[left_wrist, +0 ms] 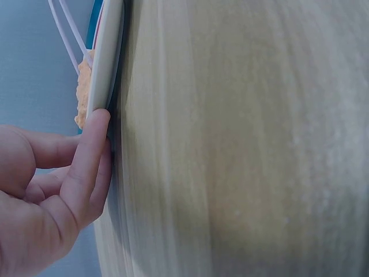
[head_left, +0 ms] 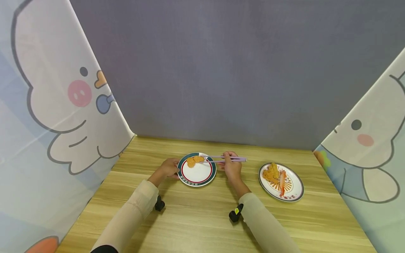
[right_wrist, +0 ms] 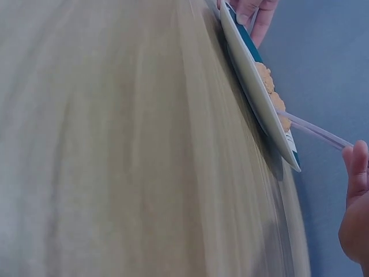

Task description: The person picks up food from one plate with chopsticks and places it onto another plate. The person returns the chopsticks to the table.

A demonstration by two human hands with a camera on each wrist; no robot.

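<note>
A round white plate (head_left: 197, 175) with a dark green rim and red ring sits in the middle of the table. My left hand (head_left: 170, 168) grips its left edge, with fingers (left_wrist: 86, 158) against the rim in the left wrist view. Two orange-brown breaded nuggets (head_left: 191, 162) lie toward the plate's far side. In my right hand (head_left: 232, 169) I hold a pair of pale purple chopsticks (head_left: 238, 160), pointing left over the plate. Their tips reach the right-hand nugget (right_wrist: 281, 109); whether they pinch it I cannot tell.
To the right of my right hand stands a second plate (head_left: 295, 191) with a patterned rim. It bears a golden fried piece (head_left: 271, 173) and a red-and-white strip of food (head_left: 282, 183). A grey panel (head_left: 221, 88) closes the back of the wooden table (head_left: 196, 221), with printed cloths at both sides.
</note>
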